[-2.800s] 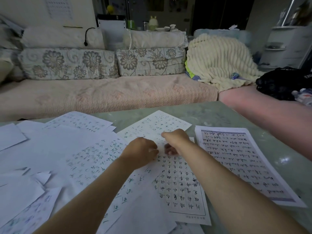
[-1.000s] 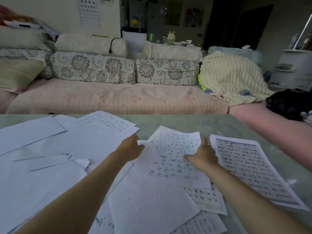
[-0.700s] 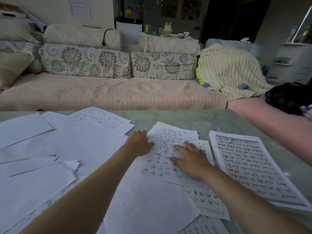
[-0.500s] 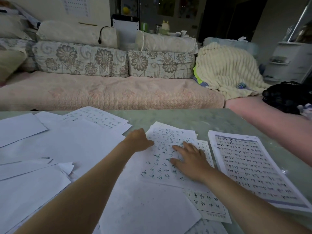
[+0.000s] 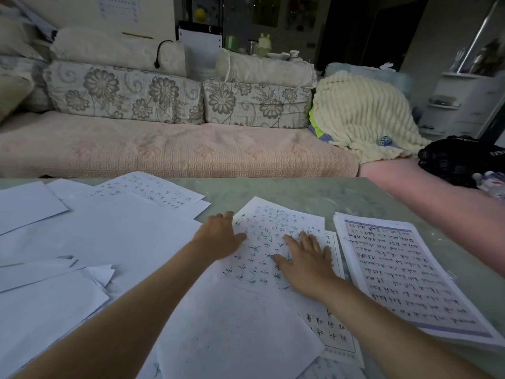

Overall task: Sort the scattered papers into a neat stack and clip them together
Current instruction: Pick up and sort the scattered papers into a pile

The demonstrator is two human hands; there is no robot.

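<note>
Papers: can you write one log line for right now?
left hand touches handwritten sheet edge | right hand presses flat on it | printed stack beside, right | no clip in view

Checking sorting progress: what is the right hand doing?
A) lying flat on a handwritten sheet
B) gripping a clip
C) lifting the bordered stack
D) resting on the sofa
A: the right hand lies with fingers spread flat on the handwritten sheet, holding nothing.

Blank sheets (image 5: 109,236) overlap loosely at the frame's left, a handwritten sheet (image 5: 273,236) lies tilted at centre, overlapping a blank page (image 5: 235,332) below it — and just right — a squared printed stack (image 5: 404,274).
</note>
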